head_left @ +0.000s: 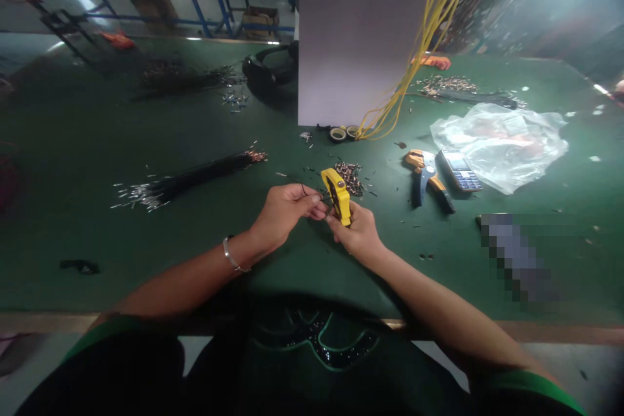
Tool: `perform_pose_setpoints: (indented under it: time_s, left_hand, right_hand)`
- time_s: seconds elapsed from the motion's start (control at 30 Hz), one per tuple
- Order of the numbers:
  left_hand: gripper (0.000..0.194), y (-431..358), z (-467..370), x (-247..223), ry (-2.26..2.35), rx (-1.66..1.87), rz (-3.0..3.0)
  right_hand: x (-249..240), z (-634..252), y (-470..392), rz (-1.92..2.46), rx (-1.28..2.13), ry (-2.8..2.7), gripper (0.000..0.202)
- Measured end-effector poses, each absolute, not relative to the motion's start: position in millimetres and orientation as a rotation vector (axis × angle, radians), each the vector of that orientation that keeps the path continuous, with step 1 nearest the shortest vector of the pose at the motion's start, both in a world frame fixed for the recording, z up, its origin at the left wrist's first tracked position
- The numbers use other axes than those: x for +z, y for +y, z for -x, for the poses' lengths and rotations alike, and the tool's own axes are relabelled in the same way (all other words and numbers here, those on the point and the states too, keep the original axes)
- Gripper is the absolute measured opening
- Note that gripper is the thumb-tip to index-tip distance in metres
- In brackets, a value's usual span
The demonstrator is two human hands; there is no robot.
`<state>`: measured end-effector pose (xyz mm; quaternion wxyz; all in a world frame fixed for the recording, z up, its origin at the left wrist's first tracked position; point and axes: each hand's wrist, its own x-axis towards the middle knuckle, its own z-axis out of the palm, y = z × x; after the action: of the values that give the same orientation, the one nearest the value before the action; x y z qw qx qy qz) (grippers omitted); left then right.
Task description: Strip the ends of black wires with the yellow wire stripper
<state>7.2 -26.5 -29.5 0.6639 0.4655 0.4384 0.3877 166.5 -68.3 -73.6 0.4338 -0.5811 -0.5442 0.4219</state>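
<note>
My left hand [287, 211] is closed in a pinch on a thin black wire [297, 182], whose pale tip points away to the upper left. Close beside it, my right hand [358, 231] grips a yellow hand tool [337, 195] that looks like a wire stripper, held upright. The wire's other end runs toward the tool; whether it sits inside the jaws I cannot tell. Just behind the tool lies a heap of small copper-coloured terminals [351, 177]. To the left rests a bundle of black wires [199, 173] with silvery tips at one end and coppery ones at the other.
On the green table [146, 240], orange-and-blue pliers [429, 179], a keypad phone [461, 171] and a clear plastic bag [507, 143] lie right. Yellow wires [414, 71] hang beside a grey panel [361, 32]; tape rolls [337, 134] sit at its foot. A pixelated object [517, 257] lies front right.
</note>
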Motion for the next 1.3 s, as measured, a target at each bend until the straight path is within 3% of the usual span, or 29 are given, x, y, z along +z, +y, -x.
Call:
perform_pose_setpoints:
  time_s: [0.2, 0.67, 0.9, 1.3]
  left_hand:
    - [0.011, -18, -4, -32, 1.073, 0.926, -1.106]
    - [0.014, -16, 1, -35, 1.073, 0.948, -1.018]
    - [0.013, -16, 3, -31, 1.047, 0.975, -1.036]
    - [0.010, -29, -1, -18, 1.033, 1.027, -1.129]
  right_hand:
    - [-65, -173, -69, 1.397, 1.181, -1.159, 0.019]
    - [-68, -189, -72, 1.173, 1.535, -1.097, 0.048]
    - [-62, -187, -75, 1.223, 1.519, -1.191, 0.032]
    - [-57, -185, -77, 1.155, 1.567, -1.151, 0.034]
